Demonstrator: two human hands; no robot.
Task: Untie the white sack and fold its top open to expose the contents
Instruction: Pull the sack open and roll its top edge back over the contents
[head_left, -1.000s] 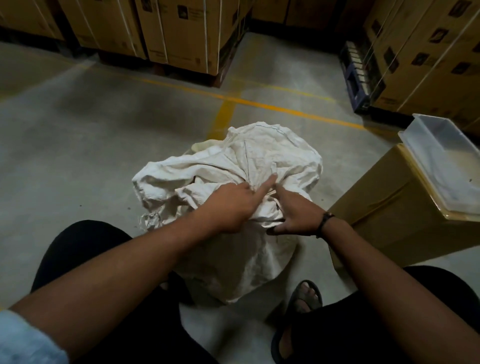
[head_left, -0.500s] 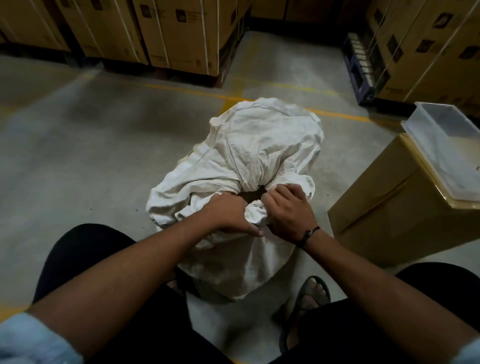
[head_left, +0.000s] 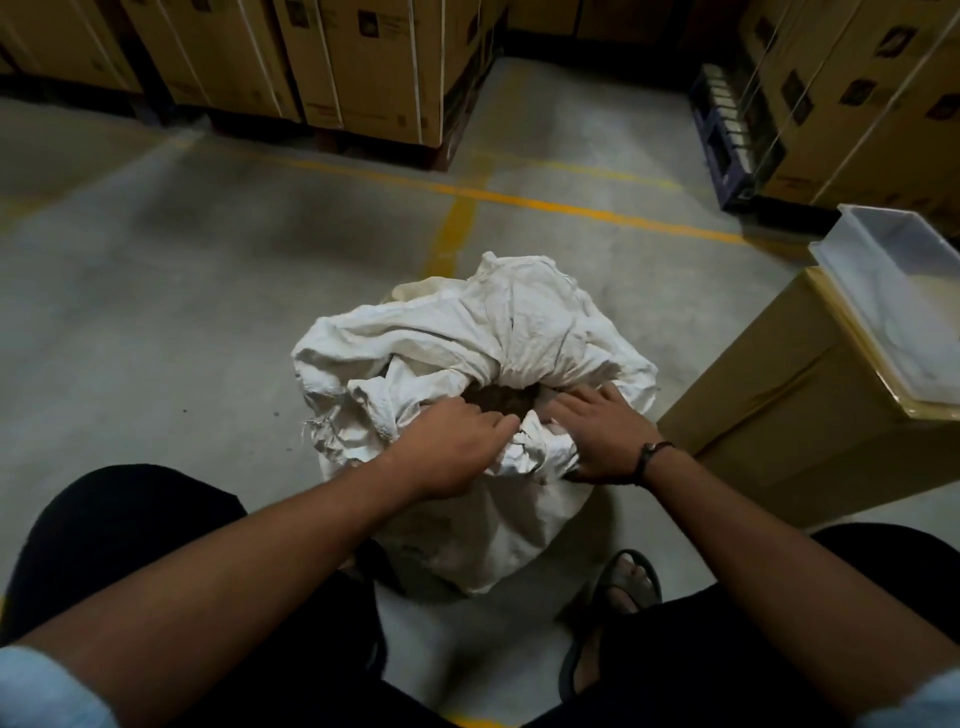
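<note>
A white woven sack stands on the concrete floor between my knees. Its top is loose and crumpled, with a small opening in the middle showing dark contents. My left hand grips the bunched near rim of the sack, fingers curled into the cloth. My right hand holds the near rim on the right, fingers reaching to the edge of the opening. The far part of the sack top is heaped up behind the opening.
A cardboard box stands just right of the sack, with a clear plastic tray on top. Stacked cartons line the back and right. A blue pallet sits at back right. My sandalled foot is beside the sack.
The sack's mouth has been pulled apart and dark contents now show. My hands have moved slightly apart along the near rim, and the heaped top cloth has dropped lower.
</note>
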